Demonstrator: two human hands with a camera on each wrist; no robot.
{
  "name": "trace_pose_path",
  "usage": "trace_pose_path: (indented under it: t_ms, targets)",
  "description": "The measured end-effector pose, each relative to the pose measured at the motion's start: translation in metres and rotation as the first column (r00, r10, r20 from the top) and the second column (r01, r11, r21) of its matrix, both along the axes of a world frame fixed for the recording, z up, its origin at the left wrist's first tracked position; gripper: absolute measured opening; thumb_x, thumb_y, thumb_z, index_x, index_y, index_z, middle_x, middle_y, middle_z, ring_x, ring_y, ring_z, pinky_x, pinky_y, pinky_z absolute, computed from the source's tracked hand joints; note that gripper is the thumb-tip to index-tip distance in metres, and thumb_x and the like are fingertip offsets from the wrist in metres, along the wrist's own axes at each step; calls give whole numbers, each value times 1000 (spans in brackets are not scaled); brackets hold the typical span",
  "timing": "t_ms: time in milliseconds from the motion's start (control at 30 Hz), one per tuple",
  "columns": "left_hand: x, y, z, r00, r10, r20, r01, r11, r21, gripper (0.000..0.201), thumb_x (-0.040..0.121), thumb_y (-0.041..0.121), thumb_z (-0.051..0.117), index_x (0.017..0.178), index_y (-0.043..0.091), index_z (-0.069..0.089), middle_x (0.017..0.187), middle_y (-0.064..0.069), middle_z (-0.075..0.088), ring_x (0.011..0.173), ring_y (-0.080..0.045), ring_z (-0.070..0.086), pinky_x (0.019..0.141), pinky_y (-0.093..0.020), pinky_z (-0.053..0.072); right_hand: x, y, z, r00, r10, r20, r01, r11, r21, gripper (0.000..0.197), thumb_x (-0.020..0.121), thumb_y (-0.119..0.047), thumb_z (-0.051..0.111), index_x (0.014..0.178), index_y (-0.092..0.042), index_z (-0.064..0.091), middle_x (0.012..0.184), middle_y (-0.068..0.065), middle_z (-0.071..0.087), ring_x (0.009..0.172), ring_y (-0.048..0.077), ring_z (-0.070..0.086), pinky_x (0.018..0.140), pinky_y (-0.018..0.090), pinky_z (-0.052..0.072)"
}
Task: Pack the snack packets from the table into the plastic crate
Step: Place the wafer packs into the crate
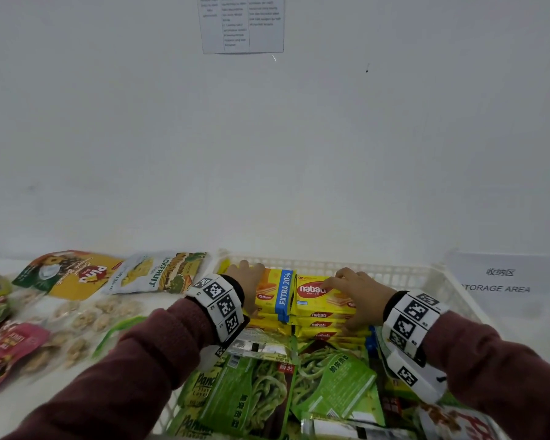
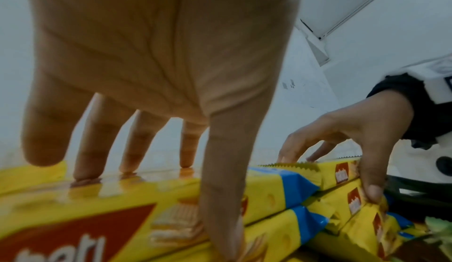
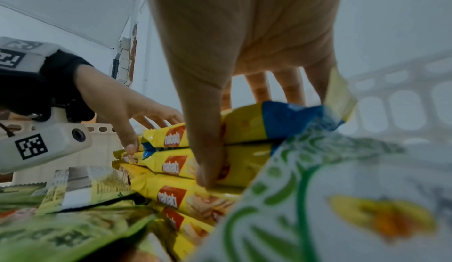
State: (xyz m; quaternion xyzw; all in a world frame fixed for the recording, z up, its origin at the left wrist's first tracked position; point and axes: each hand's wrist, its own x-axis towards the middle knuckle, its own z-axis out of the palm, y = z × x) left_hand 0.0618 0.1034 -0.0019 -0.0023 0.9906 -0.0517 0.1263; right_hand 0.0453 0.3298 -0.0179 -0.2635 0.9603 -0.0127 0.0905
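Far left of the table (image 1: pixel 19 404), several pkts not yet packed: a pink pouch (image 1: pixel 8 347) at the near edge, clear bags of walnuts (image 1: pixel 83 322) beside it, then a yellow-green Pino pouch (image 1: pixel 70 274) and a white jackfruit chips bag (image 1: pixel 159 273) further back, just left of the crate. So a fair bit is left, I'd say roughly half. Left hand (image 1: pixel 246 281) is inside the white plastic crate (image 1: pixel 394 274), fingers spread on top and thumb down the near side of the stack of yellow Nabati wafer packs (image 1: pixel 299 300), grasping its left end. Right hand (image 1: pixel 359 293) does the same at the right end, fingers over the top, thumb pinching the side of the lower packs. Wafer stack sits at the crate's back wall, apparently being squared up. In front of it, already in: green noodle-print pkts (image 1: pixel 261 392) and pandan wafer packs (image 1: pixel 200 392), overlapping. Right of the crate, a "STORAGE AREA" sign (image 1: pixel 499 277) on the wall.
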Motion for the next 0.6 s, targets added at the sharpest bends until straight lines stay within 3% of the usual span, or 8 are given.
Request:
trace_pose_path:
  t_ms: [200, 333, 467, 600]
  targets:
    - [3, -4, -7, 996, -87, 5, 87, 996, 18, 108, 71, 27, 78, 148, 27, 3, 153, -15, 6, 143, -34, 8, 114, -49, 20, 0, 3, -3, 1000, 9, 12, -9, 999, -36, 78, 77, -29, 70, 141, -34, 27, 147, 7, 21, 133, 26, 29, 108, 40, 33]
    - [2, -4, -15, 994, -110, -11, 110, 994, -25, 119, 62, 29, 84, 148, 27, 1, 152, -11, 8, 141, -33, 13, 110, -51, 28, 2, 1, -6, 1000, -3, 1, 3, 1000, 3, 83, 73, -37, 72, 139, -36, 23, 149, 2, 17, 137, 27, 22, 110, 47, 28]
    - [-1, -5, -18, 991, -112, -78, 112, 994, -9, 107, 66, 17, 81, 145, 27, 10, 147, -11, 14, 137, -32, 19, 106, -47, 37, 3, -1, -8, 999, 1, -37, -1, 1000, 2, 80, 73, -43, 71, 138, -36, 24, 145, 2, 23, 130, 27, 29, 106, 45, 35]
    - [-2, -7, -19, 986, -131, -106, 130, 991, -13, 104, 67, 15, 81, 145, 28, 12, 146, -9, 11, 135, -32, 21, 103, -45, 41, 4, -3, -8, 998, -14, -56, 15, 1000, 23, 79, 75, -45, 69, 139, -34, 24, 144, 5, 25, 129, 28, 32, 104, 44, 37]
